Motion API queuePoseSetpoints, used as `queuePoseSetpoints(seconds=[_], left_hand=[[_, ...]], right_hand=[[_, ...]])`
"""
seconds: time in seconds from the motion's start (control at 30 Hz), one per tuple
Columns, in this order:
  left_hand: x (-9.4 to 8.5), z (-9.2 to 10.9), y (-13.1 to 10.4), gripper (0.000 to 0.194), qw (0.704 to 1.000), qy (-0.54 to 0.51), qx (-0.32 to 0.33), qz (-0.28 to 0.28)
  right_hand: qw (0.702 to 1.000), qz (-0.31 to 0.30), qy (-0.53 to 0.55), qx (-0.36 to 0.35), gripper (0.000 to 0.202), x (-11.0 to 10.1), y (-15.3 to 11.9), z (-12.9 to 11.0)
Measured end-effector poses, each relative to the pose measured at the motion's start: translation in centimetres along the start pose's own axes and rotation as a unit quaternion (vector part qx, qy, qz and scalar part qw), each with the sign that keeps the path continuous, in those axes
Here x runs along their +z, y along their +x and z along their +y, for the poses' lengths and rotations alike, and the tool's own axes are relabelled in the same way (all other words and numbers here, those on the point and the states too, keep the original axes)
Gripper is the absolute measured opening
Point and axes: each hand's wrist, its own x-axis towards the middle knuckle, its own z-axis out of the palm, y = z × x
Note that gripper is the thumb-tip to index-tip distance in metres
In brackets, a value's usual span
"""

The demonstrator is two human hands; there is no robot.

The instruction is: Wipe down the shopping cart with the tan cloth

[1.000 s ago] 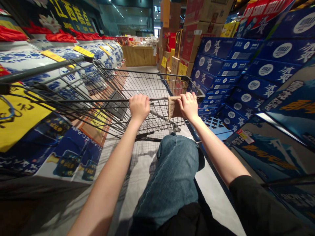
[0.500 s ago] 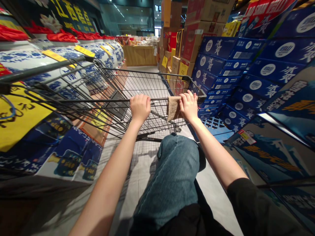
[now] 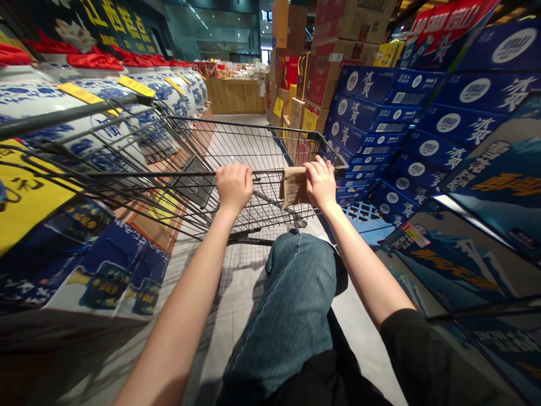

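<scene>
One rail (image 3: pixel 266 171) of the shopping cart (image 3: pixel 194 183) was gripped twice: it was clasped firmly by the left grip (image 3: pixel 234 189), and by the right grip (image 3: pixel 320 183) at a hung tan cloth (image 3: pixel 295 186). The cart was flanked by blue-patterned jars (image 3: pixel 25 101) on the left and stacked blue boxes (image 3: pixel 363 113) on the right.

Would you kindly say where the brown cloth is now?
In the head view, the brown cloth hangs on the cart bar, slightly right of centre, between the left hand and right hand, against the latter.
</scene>
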Motion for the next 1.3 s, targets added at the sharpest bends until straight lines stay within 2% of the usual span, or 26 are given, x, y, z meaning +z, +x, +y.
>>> queuePoseSetpoints(seconds=[0.1,0.2,0.3,0.37,0.47,0.6,0.73,0.87,0.97,1.07,1.13,1.2,1.3], left_hand=[[0.1,0.1,0.0,0.035,1.000,0.006,-0.001,-0.003],[0.3,0.4,0.1,0.036,1.000,0.013,-0.006,0.005],[0.3,0.4,0.0,0.035,1.000,0.014,-0.009,0.006],[0.1,0.3,0.0,0.034,1.000,0.013,-0.013,-0.006],[-0.1,0.3,0.0,0.035,1.000,0.008,-0.009,-0.016],[0.2,0.5,0.0,0.036,1.000,0.012,-0.013,0.005],[0.7,0.6,-0.1,0.035,1.000,0.000,-0.016,0.023],[0.7,0.3,-0.2,0.034,0.999,0.006,-0.005,0.033],[0.4,0.2,-0.2,0.035,0.999,0.021,0.004,0.027],[0.4,0.3,-0.2,0.035,1.000,0.023,0.007,0.015],[0.5,0.5,-0.2,0.035,1.000,0.014,0.002,0.019],[0.7,0.7,-0.2,0.034,1.000,0.007,-0.005,0.028],[0.8,0.7,-0.2,0.034,0.999,0.011,-0.006,0.033]], right_hand=[[0.997,0.043,0.005,0.056,0.041,-0.1,-0.1,1.6],[0.995,0.058,0.009,0.081,0.042,0.3,-0.3,0.6],[0.999,0.022,0.010,0.036,0.043,0.5,-0.2,-1.8],[1.000,-0.010,0.007,-0.009,0.045,0.4,-0.2,-2.5],[1.000,-0.014,-0.004,-0.015,0.043,-0.1,-0.2,-1.3],[0.998,0.028,-0.017,0.048,0.039,-0.3,-0.5,0.5],[0.998,0.036,-0.016,0.055,0.038,0.2,-0.5,-1.4],[0.999,0.015,-0.020,0.041,0.034,0.1,-0.1,-3.1],[0.999,0.000,-0.029,0.031,0.034,-0.6,0.0,-1.7],[0.999,0.007,-0.025,0.034,0.034,-1.3,-0.2,0.5],[0.999,0.012,-0.021,0.044,0.034,-1.3,-0.3,1.0],[0.998,0.017,-0.024,0.060,0.035,-0.9,-0.3,0.3],[0.997,0.027,-0.028,0.059,0.039,-0.1,-0.4,-2.0]])
